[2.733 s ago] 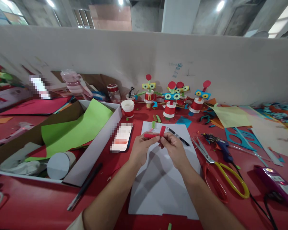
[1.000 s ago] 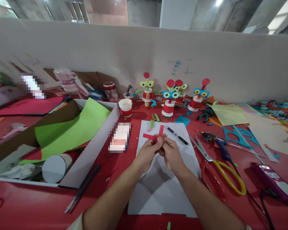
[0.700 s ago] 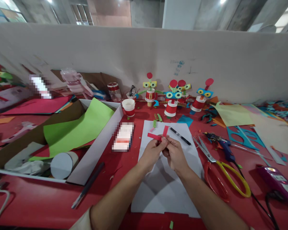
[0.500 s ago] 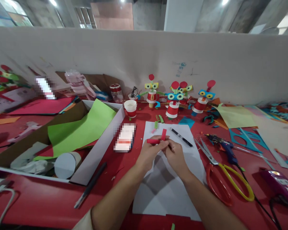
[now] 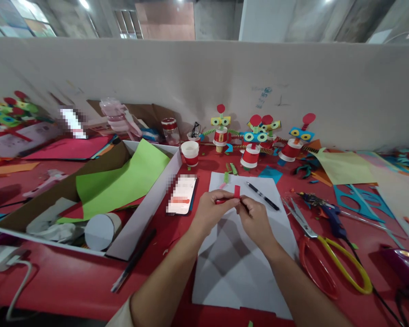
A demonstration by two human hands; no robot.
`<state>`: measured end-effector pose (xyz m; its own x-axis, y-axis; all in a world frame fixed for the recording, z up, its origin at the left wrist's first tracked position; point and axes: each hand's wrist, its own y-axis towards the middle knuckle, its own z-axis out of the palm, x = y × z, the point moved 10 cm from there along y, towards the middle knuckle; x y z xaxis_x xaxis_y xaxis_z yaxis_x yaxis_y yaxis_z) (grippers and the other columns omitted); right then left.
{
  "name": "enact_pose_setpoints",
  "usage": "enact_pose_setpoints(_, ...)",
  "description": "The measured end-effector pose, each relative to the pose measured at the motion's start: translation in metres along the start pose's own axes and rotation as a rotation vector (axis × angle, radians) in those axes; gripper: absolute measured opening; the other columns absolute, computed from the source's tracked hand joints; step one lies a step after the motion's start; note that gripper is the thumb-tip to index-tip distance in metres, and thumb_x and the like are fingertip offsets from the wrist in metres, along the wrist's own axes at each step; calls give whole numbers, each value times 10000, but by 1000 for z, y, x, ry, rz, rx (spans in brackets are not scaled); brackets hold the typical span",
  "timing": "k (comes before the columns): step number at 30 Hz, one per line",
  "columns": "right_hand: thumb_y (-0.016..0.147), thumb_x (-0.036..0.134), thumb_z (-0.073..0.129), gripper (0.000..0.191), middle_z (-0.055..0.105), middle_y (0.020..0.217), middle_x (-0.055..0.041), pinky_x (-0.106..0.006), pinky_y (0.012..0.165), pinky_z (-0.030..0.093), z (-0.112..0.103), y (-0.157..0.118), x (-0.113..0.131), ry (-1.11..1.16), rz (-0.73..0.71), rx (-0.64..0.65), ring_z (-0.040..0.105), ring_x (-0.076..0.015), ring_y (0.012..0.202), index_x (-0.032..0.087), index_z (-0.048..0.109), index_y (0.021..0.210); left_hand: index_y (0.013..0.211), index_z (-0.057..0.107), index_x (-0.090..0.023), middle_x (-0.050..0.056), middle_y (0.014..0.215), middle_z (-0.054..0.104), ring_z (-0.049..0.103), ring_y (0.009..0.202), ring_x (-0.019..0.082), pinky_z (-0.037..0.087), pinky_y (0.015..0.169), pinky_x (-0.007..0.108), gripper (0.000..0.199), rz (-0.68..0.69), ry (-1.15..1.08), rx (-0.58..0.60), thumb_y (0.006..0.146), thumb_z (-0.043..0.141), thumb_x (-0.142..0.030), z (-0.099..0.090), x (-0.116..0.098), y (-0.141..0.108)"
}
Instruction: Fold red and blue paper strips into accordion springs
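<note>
Over the white paper sheets, my left hand and my right hand meet, both closed on red paper strips. One strip end stands up between the fingertips; another part runs sideways, mostly covered by my left fingers. A black pen lies on the paper just beyond my right hand. Small folded green paper springs rest at the sheet's top edge, near a pink piece partly behind my left hand. Scissors with one red and one yellow handle lie right of the paper.
Left stands a white-rimmed box holding green paper and a roll. A phone lies beside it. Paper-cup robot figures and stacked cups stand at the back. A glue gun with its cord lies right, near blue paper scraps.
The view has shifted slightly, so the table things appear further right. My left fingers have closed over the sideways red strip, which now shows less.
</note>
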<state>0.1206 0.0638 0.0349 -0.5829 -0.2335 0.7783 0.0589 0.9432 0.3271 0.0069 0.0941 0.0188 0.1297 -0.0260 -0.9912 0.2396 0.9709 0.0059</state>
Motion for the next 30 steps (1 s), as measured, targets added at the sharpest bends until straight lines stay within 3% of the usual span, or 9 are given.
enact_pose_setpoints(3,837,176,426,199,592,638,-31,-279,594,365,-2,0,2,-82,-48,-7,527,-169,587,216,507,659,721,750,-202,44,760,709,618,780,199,464,763,317,140,11,35,-21,610,769,-285,-3,-3,0)
enact_pose_setpoints(8,876,185,413,181,646,751,-72,-286,629,377,3,-2,3,-244,-106,23,582,-197,686,196,553,762,682,739,-195,45,756,700,604,761,191,451,758,324,111,-22,20,27,629,747,-292,0,0,1)
enact_pose_setpoints(15,918,194,408,199,672,783,-72,-283,605,344,9,-4,4,-433,-98,78,607,-204,706,200,571,803,589,712,-191,6,591,632,545,630,156,414,631,284,54,-42,37,-67,601,739,-237,-9,7,2)
enact_pose_setpoints(23,959,334,401,252,686,859,-90,-302,659,397,15,-3,1,-331,-84,111,620,-224,785,204,597,869,571,694,-178,2,597,634,548,643,139,421,683,286,113,-77,-96,-13,589,764,-266,-9,9,5)
enact_pose_setpoints(30,908,380,522,204,669,895,-68,-306,738,449,1,-7,12,-79,-106,-27,610,-201,813,218,638,952,611,705,-174,8,618,648,556,659,140,420,697,278,88,-64,-107,-46,624,735,-256,-13,9,5)
